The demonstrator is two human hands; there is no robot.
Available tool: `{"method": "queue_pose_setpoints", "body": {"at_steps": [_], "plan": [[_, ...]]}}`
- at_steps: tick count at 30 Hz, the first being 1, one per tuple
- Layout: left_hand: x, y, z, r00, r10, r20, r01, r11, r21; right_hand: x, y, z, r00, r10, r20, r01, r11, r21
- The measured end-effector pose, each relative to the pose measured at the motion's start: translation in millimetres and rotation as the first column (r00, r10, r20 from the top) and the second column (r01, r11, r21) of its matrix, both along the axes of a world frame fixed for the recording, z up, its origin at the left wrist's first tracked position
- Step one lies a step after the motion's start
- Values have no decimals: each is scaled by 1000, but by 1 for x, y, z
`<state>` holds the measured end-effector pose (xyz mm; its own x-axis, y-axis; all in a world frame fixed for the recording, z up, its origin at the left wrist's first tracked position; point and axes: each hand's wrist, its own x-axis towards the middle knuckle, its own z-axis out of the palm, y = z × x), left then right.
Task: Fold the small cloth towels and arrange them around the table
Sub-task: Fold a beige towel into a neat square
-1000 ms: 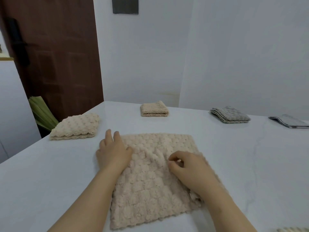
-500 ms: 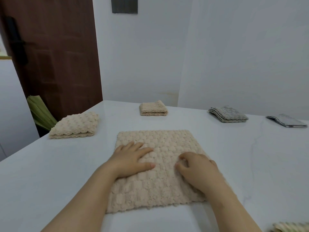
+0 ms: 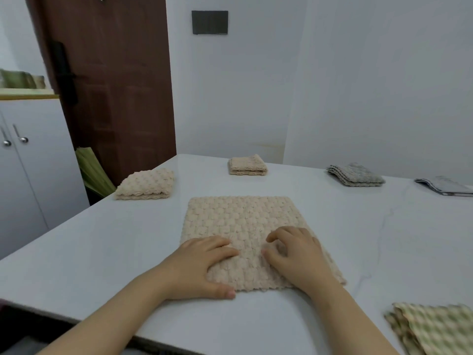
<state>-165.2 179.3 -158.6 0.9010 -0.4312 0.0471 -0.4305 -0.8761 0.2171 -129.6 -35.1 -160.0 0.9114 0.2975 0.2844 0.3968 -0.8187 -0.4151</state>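
Beige towel on table, left hand flat on it, right hand fingers bent, grip unclear

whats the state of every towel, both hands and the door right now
beige bobbled square towel, spread flat
left hand, flat on its near left corner
right hand, fingers bent, tips on it
beige bobbled towel at left, folded
small beige towel at back, folded
dark grey towel, folded
light grey towel, folded
green checked cloth, layered, near right
brown wooden door, shut
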Motion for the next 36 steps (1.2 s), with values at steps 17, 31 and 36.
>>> {"method": "queue_pose_setpoints", "body": {"at_steps": [17, 31, 36], "plan": [[-30, 35, -12, 904, 373, 207, -252, 859, -446, -42, -3, -7, 966, -117, 229, 149, 981, -125], [-37, 48, 13, 868, 496, -22, -280, 451, -847, -51, -19, 7, 996, -83, -14, 74, 794, 603], [-27, 57, 21, 867, 498, -4, -306, 526, -793, -39, -20, 16, 997, -75, -33, 79, 764, 641]]}}
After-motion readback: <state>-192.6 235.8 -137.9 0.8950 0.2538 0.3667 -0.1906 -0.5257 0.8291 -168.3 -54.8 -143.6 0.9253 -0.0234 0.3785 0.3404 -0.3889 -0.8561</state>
